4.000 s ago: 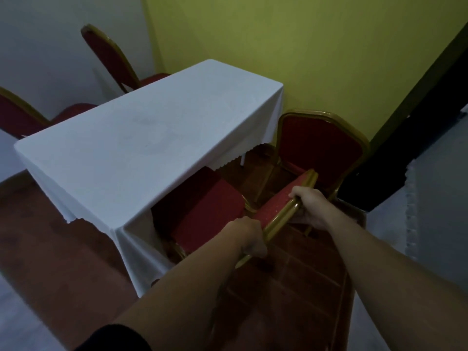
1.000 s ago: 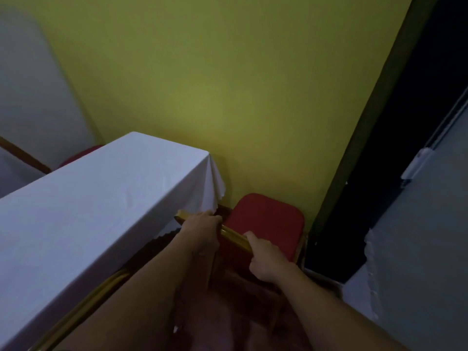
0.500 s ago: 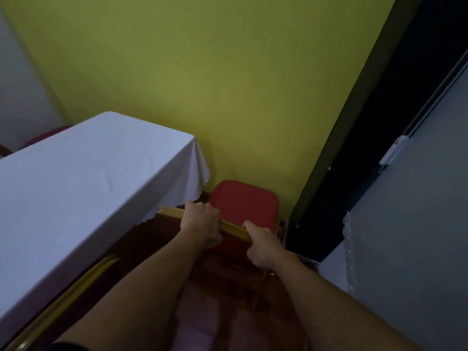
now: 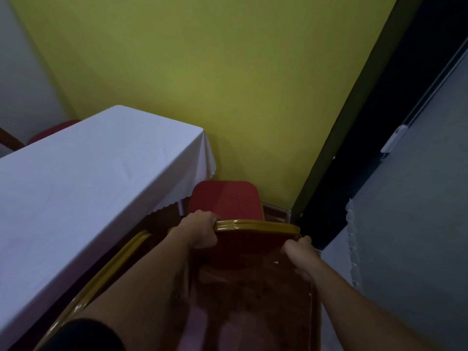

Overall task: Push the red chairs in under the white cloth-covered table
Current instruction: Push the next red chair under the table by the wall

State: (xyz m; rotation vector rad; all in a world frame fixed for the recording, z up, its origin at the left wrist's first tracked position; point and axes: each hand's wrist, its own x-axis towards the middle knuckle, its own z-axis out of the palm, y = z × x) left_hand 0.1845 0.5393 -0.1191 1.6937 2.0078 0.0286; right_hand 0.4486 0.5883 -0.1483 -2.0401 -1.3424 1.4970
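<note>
A matte yellow-green wall [image 4: 202, 72] meets glossy reddish-brown floor [image 4: 253, 300]. The table [image 4: 88, 186], draped in smooth white cloth with a scalloped hem, stands at left. The red chair [image 4: 225, 201], with padded rounded seat and ribbed gold frame, sits beside the table's end, against the wall. Left hand [image 4: 201, 230] and right hand [image 4: 300, 252] are both closed around its backrest rail.

Yellow-green wall [image 4: 202, 72], dark doorway [image 4: 379, 127] at rt, reddish floor [image 4: 253, 300].
</note>
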